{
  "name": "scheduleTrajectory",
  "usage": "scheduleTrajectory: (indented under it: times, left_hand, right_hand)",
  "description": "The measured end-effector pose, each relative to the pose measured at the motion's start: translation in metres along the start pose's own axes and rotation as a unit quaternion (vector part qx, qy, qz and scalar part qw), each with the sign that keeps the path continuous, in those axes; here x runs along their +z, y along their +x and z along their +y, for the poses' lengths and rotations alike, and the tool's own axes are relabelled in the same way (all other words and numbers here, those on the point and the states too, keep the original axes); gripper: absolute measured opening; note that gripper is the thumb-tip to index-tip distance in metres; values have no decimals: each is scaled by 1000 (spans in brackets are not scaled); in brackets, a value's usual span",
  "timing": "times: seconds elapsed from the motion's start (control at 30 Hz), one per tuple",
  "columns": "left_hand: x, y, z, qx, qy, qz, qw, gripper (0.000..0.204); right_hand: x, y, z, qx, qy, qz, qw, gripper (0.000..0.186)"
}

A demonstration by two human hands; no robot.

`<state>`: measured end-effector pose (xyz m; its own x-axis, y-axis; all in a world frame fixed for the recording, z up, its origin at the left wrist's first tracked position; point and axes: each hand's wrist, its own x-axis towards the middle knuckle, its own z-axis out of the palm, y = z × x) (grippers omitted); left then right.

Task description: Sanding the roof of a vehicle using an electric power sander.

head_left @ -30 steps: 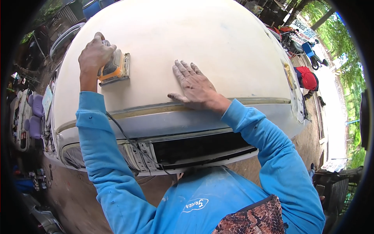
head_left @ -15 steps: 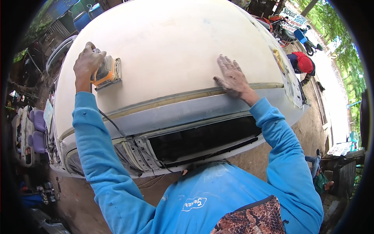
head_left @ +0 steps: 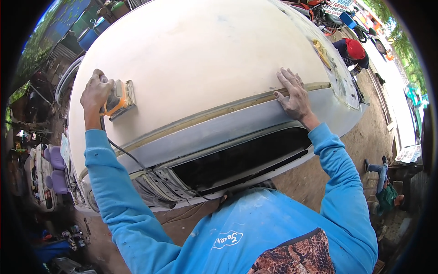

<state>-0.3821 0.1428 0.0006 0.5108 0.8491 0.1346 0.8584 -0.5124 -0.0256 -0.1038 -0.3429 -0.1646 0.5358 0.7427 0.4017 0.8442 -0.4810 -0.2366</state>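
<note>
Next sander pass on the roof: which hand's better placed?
Left, I'd say. The left hand already grips the orange sander, which sits on the pale roof. The right hand is spread, holding no tool, well off to the right.

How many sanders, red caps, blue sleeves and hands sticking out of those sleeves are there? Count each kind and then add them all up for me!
Sander: 1
Red cap: 1
Blue sleeves: 2, left sleeve and right sleeve
Hands: 2, left hand on the sander and right hand on the car
Total: 6
</note>
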Motion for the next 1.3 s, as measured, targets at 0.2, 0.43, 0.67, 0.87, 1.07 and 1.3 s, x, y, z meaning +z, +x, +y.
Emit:
scheduleTrajectory:
  times: [0.2,0.43,0.67,0.87,1.07,1.3]
  left_hand:
    - [4,-24,55,73,-23,23,997,53]
    - [-1,-66,166,167,-55,15,984,50]
    - [-11,-108,263,244,-75,-30,966,43]
    - [6,-121,318,159,-166,-25,973,39]
    - [-21,-136,322,273,-169,-32,947,34]
    - [-7,-136,322,253,-159,23,954,36]
  right_hand:
    - [0,1,2,-10,17,10,1000,63]
    - [-20,63,-29,-65,270,74,958,63]
    - [-41,177,-112,-259,363,99,890,57]
    - [-52,207,-95,-208,298,-92,927,75]
    - [-55,193,-73,-170,392,-69,901,77]
    - [-46,194,-84,-156,397,-54,903,75]
